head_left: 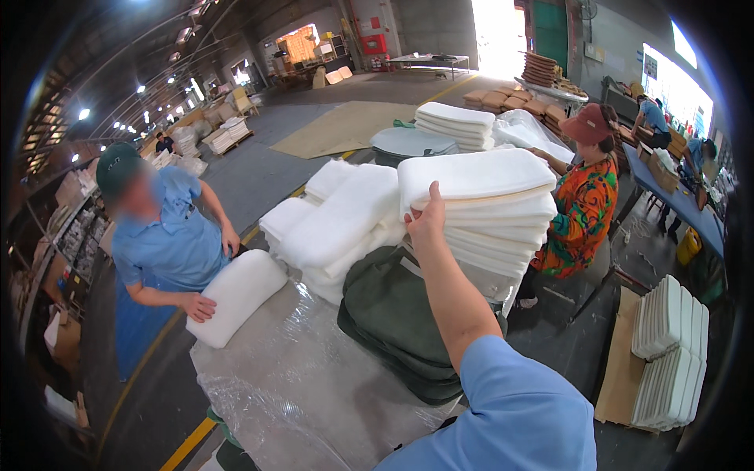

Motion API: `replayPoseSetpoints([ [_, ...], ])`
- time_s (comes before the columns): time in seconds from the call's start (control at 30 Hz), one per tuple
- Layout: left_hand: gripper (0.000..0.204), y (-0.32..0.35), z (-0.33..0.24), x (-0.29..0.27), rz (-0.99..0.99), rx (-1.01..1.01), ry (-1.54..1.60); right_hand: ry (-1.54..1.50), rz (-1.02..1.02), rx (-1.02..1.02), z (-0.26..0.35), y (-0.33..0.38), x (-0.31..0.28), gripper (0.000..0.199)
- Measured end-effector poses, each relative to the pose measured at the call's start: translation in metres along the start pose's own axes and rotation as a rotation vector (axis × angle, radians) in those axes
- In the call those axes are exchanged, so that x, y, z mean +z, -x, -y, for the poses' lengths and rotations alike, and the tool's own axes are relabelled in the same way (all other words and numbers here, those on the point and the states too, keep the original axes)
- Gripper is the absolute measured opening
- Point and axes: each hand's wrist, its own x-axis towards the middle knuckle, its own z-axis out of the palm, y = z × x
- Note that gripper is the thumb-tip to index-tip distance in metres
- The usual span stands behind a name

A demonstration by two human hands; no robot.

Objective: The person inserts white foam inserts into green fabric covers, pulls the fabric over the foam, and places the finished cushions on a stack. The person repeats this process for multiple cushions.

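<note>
Touching a tall pile of white pads (495,239), my right hand (426,224) is bending its fingers around the left end of the thick, soft-looking top pad (479,171) | whether they are gripping, I cannot tell | a dark-green fabric bundle (389,306) is lying just beside | left, a blue-shirted co-worker (173,235) is touching an oblong white pad (242,294)

The pads (483,174) are white, the fabric (393,314) dark green, the patterned shirt (585,212) mostly orange.

white pad (483,173) | thick, soft-looking, rounded edges | lies broad face up, slightly tilted | topmost on tall white stack (499,231) | layers pressed together, edges unevenly aligned
</note>
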Motion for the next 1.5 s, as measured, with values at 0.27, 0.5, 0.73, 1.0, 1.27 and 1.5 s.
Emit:
replayPoseSetpoints([
  [0.27,0.057,0.067,0.036,-0.106,-0.226,-0.047,0.051,0.188,0.112,0.064,0.032,0.005,-0.019,0.049],
  [0.5,0.059,0.149,0.097,-0.201,-0.319,0.033,0.198,0.328,0.244,-0.014,0.064,0.063,-0.067,0.044],
  [0.73,0.059,0.152,-0.054,-0.138,0.103,0.413,0.123,0.43,0.52,0.326,-0.08,0.246,-0.206,0.053],
  [1.0,0.057,0.131,-0.045,-0.152,0.01,0.377,0.637,0.679,0.681,0.782,-0.183,0.394,-0.34,0.047],
  [1.27,0.064,0.202,0.057,-0.276,-0.136,0.297,0.737,1.525,1.653,0.927,-0.197,0.378,-0.38,0.061],
  [1.5,0.068,0.244,0.113,-0.338,-0.096,0.083,0.901,1.952,0.6,0.626,-0.106,0.222,-0.401,0.038],
])
